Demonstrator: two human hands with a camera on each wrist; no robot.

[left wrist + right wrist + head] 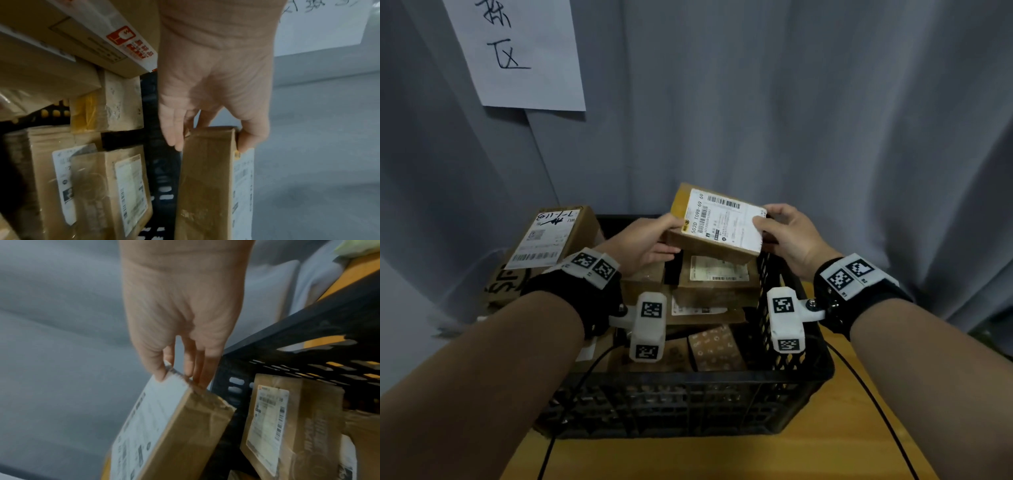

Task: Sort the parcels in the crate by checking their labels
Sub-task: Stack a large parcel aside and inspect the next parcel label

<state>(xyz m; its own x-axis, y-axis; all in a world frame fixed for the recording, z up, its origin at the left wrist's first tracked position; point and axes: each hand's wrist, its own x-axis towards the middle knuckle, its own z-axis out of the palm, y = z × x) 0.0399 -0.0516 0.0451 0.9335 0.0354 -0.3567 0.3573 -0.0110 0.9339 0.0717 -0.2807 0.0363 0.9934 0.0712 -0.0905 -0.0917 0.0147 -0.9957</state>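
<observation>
Grey curtain (791, 102) hangs behind a yellow tabletop (722, 459) on which a black crate (796, 377) of brown parcels sits. Between both hands, raised over the crate's far end, is one small cardboard parcel (714, 240) with its white label (726, 221) turned up toward the head camera. The left hand (645, 241) grips its left end, thumb on top and fingers underneath; the right hand (786, 234) pinches the opposite end, thumb on the label's edge (the wrist views show only fingertip contact at each end). Just below the hands lie more labelled parcels (717, 274); beyond the left hand stands a larger box (551, 236). I judge the holds shallow: tilting the parcel further to read it could let it slip back into the crate and mix with the unchecked ones.
</observation>
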